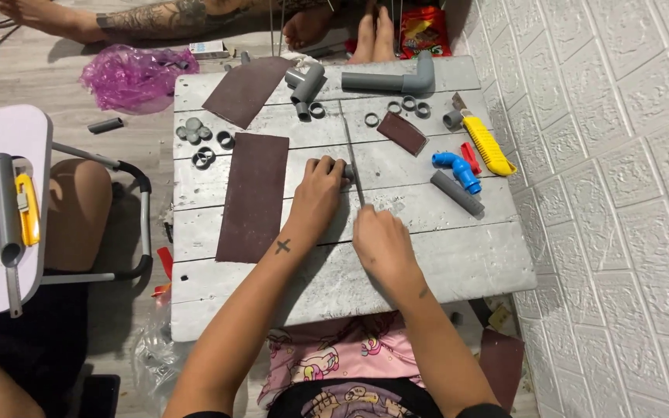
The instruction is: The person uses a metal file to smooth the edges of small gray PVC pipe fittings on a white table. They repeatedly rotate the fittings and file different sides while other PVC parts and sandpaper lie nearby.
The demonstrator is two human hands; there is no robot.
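The grey plank surface (396, 271) fills the middle of the view, and a long sheet of dark brown sandpaper (253, 193) lies flat on it, just left of the work. Along the far edge rest a grey pipe with an elbow joint (392, 80) and a smaller grey tee fitting (306, 83), with cut grey pipe rings (203, 143) scattered near them. To the right lie a yellow utility knife (488, 145), a blue elbow fitting (455, 169) and a loose grey pipe offcut (457, 193).

The left hand (317, 193) is clamped on a short grey pipe piece (348, 171), pinning it to the planks near the centre. The right hand (381, 241) is closed around the near end of a thin saw blade (351, 159), which runs away from the person and lies across the pipe piece just beside the left fingers.

By the look of it, a ring is being sawn off the pipe. The next stroke calls for a firm hold on the piece, a square blade, and fingertips kept away from the teeth.
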